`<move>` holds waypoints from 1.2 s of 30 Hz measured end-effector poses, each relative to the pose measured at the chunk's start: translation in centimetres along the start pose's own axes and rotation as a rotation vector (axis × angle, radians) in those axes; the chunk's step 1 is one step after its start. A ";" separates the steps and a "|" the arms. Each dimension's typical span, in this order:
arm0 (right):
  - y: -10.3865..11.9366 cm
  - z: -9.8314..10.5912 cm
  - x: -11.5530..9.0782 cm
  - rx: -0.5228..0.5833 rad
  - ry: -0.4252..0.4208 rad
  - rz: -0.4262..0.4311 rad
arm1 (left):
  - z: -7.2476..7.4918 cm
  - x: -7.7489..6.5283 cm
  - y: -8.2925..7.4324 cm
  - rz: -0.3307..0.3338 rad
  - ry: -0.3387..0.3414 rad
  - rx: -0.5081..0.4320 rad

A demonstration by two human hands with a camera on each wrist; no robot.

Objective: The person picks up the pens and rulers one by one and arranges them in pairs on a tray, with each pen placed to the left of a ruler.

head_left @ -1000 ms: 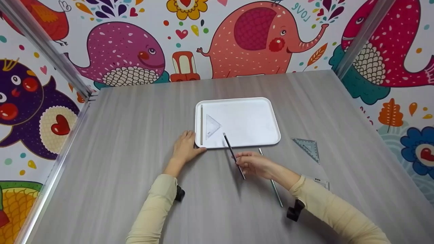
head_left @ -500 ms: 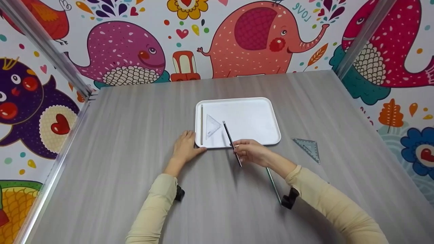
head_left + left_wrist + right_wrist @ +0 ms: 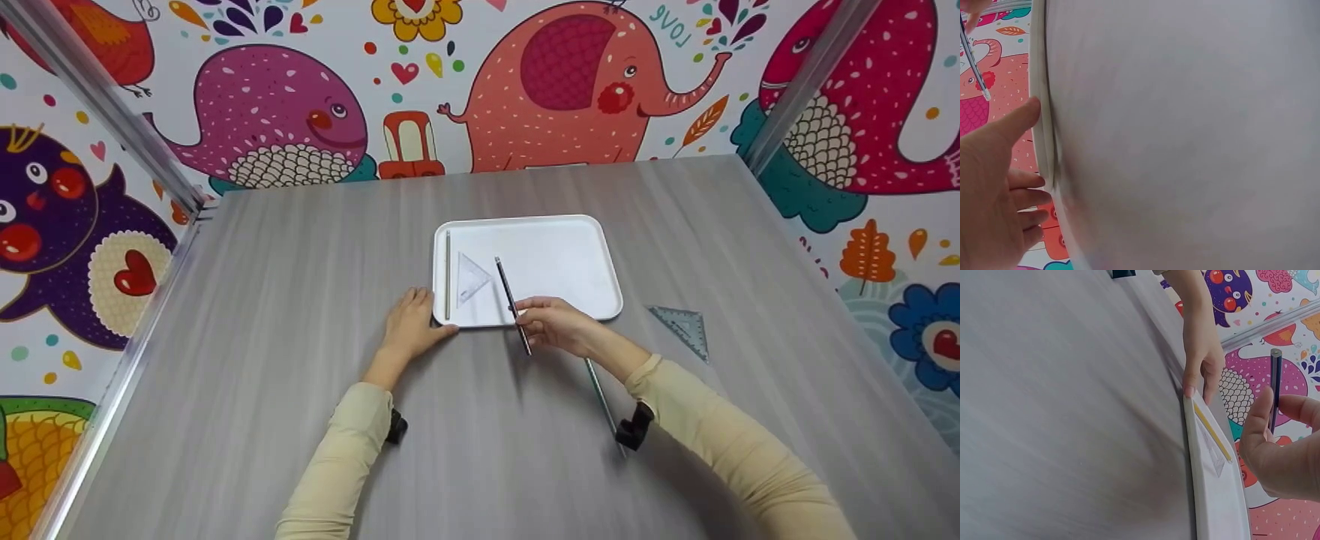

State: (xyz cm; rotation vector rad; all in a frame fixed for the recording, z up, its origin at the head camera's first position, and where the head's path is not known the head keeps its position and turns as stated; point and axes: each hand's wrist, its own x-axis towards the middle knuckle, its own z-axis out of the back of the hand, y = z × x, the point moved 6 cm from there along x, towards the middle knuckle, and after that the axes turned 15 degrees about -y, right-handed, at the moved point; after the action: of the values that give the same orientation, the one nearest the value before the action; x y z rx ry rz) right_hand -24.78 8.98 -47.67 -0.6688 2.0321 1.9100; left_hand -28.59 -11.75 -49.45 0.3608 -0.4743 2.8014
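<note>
My right hand point(image 3: 555, 324) pinches a dark pencil point(image 3: 504, 279) between thumb and fingers, slanted over the near edge of a white tray point(image 3: 555, 262). In the right wrist view the pencil point(image 3: 1275, 382) stands upright in the pinch. At the tray's near left corner, my left hand point(image 3: 410, 326) rests with fingers extended. Its thumb point(image 3: 1027, 112) lies against the rim in the left wrist view. Inside the tray, a yellowish pencil point(image 3: 448, 277) lies along the left side, beside a clear set square point(image 3: 471, 279).
A greenish pencil point(image 3: 600, 394) lies on the grey table point(image 3: 300, 262), partly under my right forearm. Right of the tray is another transparent set square point(image 3: 684, 330). Patterned panels point(image 3: 277, 112) with metal posts point(image 3: 814, 82) border the table.
My right hand has carried the dark pencil forward and slightly left, over the tray's near edge. The forearm now covers a ruler-like clear piece at the right. My left hand stays put.
</note>
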 end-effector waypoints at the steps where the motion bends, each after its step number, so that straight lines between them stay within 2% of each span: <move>1: 0.0 0.0 0.1 0.000 -0.005 -0.001 | 0.0 0.0 0.0 -0.002 -0.003 0.000; 23: 0.1 0.5 2.2 0.017 -0.065 0.001 | -0.1 0.1 0.0 -0.004 -0.007 0.002; 36: -0.6 0.8 3.3 0.002 -0.111 -0.040 | 0.0 0.2 -0.1 -0.020 -0.024 0.001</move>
State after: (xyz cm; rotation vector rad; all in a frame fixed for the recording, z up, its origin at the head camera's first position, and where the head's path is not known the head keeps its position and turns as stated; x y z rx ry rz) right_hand -27.38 9.25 -49.84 -0.5846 1.9383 1.8790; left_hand -28.74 -11.61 -49.40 0.3976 -0.4724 2.7813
